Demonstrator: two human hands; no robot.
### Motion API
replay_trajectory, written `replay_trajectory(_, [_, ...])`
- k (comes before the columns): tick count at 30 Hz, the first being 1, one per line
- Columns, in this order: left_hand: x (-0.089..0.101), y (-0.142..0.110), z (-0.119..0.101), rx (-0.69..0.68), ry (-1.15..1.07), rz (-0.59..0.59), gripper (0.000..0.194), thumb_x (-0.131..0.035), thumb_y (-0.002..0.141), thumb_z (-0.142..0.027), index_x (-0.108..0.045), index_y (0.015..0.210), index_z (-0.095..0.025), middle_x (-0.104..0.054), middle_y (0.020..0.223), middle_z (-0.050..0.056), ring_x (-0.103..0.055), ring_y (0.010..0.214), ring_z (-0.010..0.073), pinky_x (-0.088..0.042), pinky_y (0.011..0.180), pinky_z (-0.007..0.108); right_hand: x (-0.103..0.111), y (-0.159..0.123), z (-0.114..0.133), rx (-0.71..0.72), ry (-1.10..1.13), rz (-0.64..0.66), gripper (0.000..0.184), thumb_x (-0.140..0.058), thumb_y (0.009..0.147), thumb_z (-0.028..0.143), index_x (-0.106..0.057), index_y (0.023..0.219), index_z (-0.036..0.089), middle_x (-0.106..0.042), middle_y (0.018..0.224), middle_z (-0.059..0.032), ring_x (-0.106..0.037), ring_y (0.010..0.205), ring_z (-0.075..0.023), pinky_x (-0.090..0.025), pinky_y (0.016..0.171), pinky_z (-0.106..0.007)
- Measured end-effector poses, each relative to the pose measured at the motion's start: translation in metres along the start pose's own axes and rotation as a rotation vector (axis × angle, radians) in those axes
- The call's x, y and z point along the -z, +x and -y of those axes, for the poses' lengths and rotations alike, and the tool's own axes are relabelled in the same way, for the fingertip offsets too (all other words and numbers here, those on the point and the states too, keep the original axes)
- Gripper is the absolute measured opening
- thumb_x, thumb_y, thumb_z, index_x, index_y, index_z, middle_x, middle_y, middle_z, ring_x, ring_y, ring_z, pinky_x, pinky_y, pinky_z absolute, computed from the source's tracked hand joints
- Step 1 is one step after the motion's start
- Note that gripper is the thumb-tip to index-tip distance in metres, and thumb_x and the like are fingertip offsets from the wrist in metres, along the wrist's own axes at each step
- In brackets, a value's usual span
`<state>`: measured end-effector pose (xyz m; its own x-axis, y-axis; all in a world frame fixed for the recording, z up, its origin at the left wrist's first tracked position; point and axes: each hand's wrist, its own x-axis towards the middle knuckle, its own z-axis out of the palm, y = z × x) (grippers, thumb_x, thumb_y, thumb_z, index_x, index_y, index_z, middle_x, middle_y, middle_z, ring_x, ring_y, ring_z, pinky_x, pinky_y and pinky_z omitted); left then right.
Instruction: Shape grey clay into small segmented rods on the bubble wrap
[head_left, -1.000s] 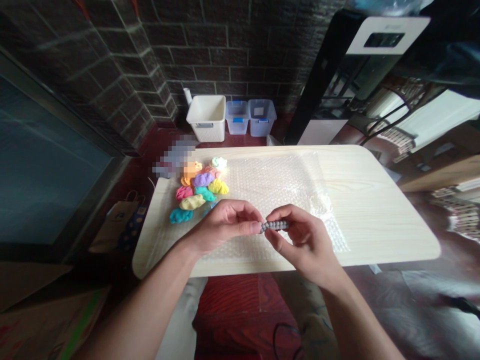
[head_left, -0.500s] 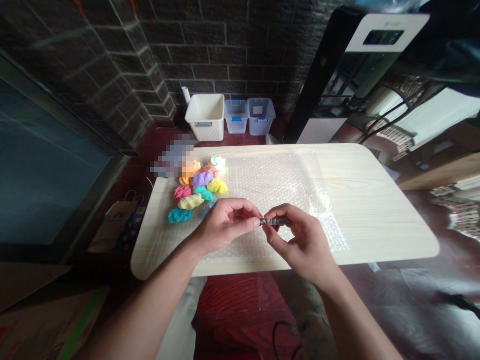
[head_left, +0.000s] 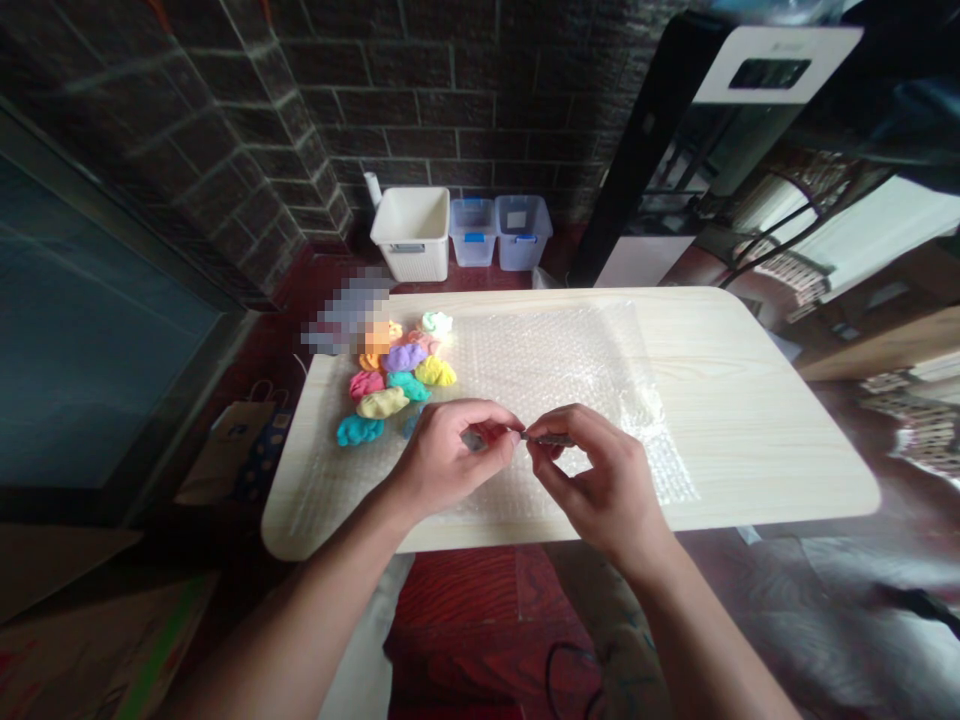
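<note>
A short, dark grey strip with a beaded or braided look (head_left: 553, 440) is held level between my two hands above the table. My right hand (head_left: 600, 470) pinches it with thumb and fingers, which cover much of it. At the strip's left end, my left hand (head_left: 461, 450) has thumb and forefinger closed together on the tip. Under both hands lies a sheet of bubble wrap (head_left: 540, 350). Just beyond my left hand are several soft, crumpled lumps in bright colours, among them a blue one (head_left: 360, 431), a pale yellow one (head_left: 382, 403) and a purple one (head_left: 405, 357).
The pale wooden table (head_left: 765, 430) has rounded corners. Behind it, on the floor, stand a white bin (head_left: 416, 250) and two clear plastic boxes (head_left: 523, 240) against a dark brick wall. A tall black-and-white appliance (head_left: 652, 200) stands at the back right.
The dark strip has turned so that it looks thinner, and less of it shows. My right fingertips have moved slightly left, closer to my left hand.
</note>
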<state>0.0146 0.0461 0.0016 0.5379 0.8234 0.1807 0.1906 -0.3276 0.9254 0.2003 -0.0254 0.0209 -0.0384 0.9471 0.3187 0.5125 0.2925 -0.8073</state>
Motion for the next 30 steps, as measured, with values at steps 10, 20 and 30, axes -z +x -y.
replay_trajectory(10, [-0.003,-0.002,0.002,0.020,0.005,-0.043,0.012,-0.067,0.091,-0.020,-0.078,0.097,-0.017,-0.080,0.094,0.007,-0.075,0.086,0.0199,-0.058,0.077,0.028,-0.001,0.001,0.002,0.035,-0.034,-0.017,0.021,-0.061,0.091,0.005,-0.069,0.100,0.022,-0.071,0.093,-0.0049,-0.068,0.077,-0.0180,-0.057,0.069,-0.033])
replay_trajectory(20, [0.001,-0.001,-0.006,-0.119,0.126,-0.108,0.019,-0.072,0.091,-0.025,-0.077,0.109,-0.020,-0.075,0.093,0.006,-0.070,0.087,0.0189,-0.057,0.079,0.030,-0.003,-0.002,-0.007,-0.185,0.286,-0.076,0.007,-0.073,0.093,0.024,-0.071,0.099,0.021,-0.075,0.089,-0.0055,-0.071,0.078,-0.0195,-0.060,0.071,-0.033])
replay_trajectory(30, [-0.001,-0.001,-0.006,0.065,-0.221,-0.012,0.016,-0.074,0.093,-0.030,-0.079,0.102,-0.018,-0.080,0.098,0.007,-0.074,0.092,0.0193,-0.057,0.081,0.027,-0.002,0.000,-0.009,-0.252,0.482,-0.035,0.011,-0.078,0.091,0.026,-0.075,0.101,0.021,-0.078,0.094,-0.0061,-0.073,0.082,-0.0189,-0.061,0.074,-0.032])
